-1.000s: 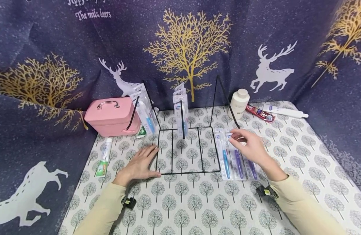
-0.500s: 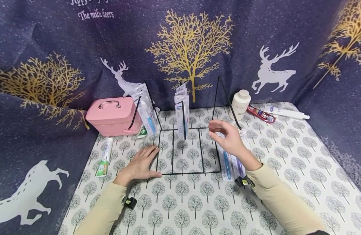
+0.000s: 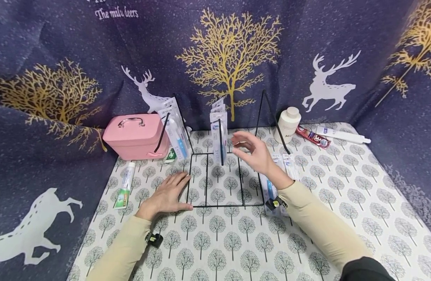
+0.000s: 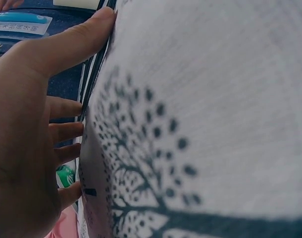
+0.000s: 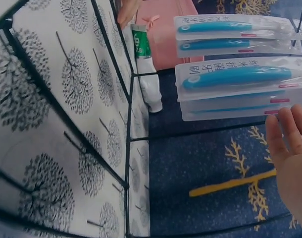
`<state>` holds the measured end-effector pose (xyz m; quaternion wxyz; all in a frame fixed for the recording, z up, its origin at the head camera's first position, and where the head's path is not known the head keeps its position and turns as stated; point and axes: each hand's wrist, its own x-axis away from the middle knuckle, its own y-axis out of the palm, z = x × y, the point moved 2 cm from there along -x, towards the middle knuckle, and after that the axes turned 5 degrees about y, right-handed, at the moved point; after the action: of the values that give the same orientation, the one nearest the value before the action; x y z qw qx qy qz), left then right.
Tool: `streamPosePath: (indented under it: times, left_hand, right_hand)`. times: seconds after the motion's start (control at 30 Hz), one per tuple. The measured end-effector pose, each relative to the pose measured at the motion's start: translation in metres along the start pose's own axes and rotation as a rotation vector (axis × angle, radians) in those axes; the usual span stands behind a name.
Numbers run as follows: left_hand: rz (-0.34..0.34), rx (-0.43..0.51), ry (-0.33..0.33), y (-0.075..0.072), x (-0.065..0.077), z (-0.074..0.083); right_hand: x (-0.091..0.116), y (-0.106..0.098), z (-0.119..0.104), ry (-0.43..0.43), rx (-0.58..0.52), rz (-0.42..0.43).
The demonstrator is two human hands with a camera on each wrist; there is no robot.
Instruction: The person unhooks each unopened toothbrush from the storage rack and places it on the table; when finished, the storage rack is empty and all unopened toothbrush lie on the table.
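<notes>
While the left hand [image 3: 166, 194] is laid flat on the white tree-print cloth [image 3: 215, 242], fingers spread and nothing gripped, the left front corner of the black wire rack [image 3: 222, 205] is met by its thumb and fingertips. Rack base is spread between both hands. Right hand [image 3: 252, 153] is raised over the rack, fingers loosely curved, nothing grasped. Just left of it, clear-and-white toothbrush packs with blue handles [image 3: 216, 140] are hung on the middle arm; fingertip contact cannot be told. Similar hung packs [image 3: 178, 140] are seen beyond the left hand, on the left arm. Under the right wrist and forearm, flat toothbrush packs [image 3: 270, 187] are partly covered. Left of the left hand, a white-and-green toothpaste tube [image 3: 125, 185] is placed; beyond it, a pink box-shaped case with a metal handle [image 3: 132, 138]. Beyond the right hand, to its right, a white round bottle [image 3: 288, 125] is stood.
</notes>
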<state>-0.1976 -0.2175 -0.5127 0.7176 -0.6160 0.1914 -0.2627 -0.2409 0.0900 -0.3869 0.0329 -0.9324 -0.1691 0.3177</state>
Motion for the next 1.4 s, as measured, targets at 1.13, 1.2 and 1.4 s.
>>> streamPosePath:
  times: [1.13, 1.2, 1.4]
  left_hand:
    - [0.004, 0.026, 0.003, -0.001, -0.002, 0.001]
    - [0.0, 0.028, 0.0, 0.0, -0.002, 0.0]
    - [0.001, 0.021, 0.002, 0.0, -0.001, 0.0]
  right_hand:
    - [-0.003, 0.028, 0.003, -0.01, -0.029, 0.089]
    - [-0.003, 0.028, 0.004, -0.041, -0.043, 0.084]
    - [-0.001, 0.029, 0.001, -0.115, -0.019, 0.066]
